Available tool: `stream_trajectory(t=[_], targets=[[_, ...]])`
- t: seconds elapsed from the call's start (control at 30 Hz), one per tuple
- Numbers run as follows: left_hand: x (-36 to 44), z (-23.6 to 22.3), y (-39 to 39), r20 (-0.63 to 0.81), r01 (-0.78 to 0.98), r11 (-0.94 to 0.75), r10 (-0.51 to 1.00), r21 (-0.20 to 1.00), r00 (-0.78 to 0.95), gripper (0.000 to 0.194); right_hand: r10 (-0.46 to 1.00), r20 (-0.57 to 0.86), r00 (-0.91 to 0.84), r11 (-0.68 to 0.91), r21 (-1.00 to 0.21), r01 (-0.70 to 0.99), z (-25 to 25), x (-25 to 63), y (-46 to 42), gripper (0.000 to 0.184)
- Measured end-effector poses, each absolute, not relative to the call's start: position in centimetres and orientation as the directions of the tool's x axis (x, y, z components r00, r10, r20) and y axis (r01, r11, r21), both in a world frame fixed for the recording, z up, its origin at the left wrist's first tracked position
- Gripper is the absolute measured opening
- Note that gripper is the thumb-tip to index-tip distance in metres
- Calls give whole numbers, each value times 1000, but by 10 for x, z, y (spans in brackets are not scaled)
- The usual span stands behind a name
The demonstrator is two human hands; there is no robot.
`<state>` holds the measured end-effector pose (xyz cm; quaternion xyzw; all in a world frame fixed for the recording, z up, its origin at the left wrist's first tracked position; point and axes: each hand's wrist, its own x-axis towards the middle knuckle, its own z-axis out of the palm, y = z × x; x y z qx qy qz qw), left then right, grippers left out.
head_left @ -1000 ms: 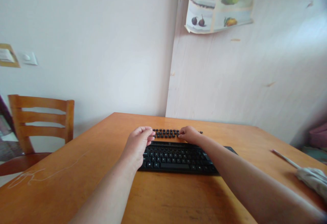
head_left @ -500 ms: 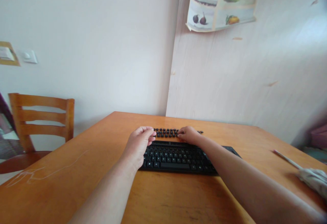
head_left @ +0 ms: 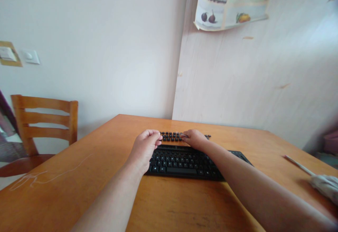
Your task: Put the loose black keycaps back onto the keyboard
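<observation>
Your left hand (head_left: 145,148) has thumb and fingertips pinched at the left end of the small keycaps (head_left: 171,137); can't tell if anything's in there tbh. Caps sit btwn your hands, rows running L-R, black w/ small gaps. Your right hand (head_left: 195,139) is nearer, over their right part; idk its grip, fingers mostly hidden. Black keyboard (head_left: 182,164) lies on your side of the caps, long axis L-R too, pale legends, R forearm across it.
</observation>
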<state>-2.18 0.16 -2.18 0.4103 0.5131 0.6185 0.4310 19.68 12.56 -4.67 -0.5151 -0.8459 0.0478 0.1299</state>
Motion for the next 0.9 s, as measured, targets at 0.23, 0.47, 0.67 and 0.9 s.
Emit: stream_trajectory(t=[0.23,0.47,0.67,0.9], targets=[[-21,-18,1,53,-118,-92,953,989,-298,26,892,166,-420,446,-179,877,-45,193,126,23],[-22,-20,1,66,-108,-100,959,989,-277,26,897,161,-413,437,-166,884,-46,190,123,19],[-21,-19,-1,74,-88,-101,961,991,-267,25,903,172,-394,421,-169,891,-48,188,123,17],[-21,-19,-1,77,-80,-101,962,992,-264,23,911,179,-371,403,-195,894,-50,185,125,16]])
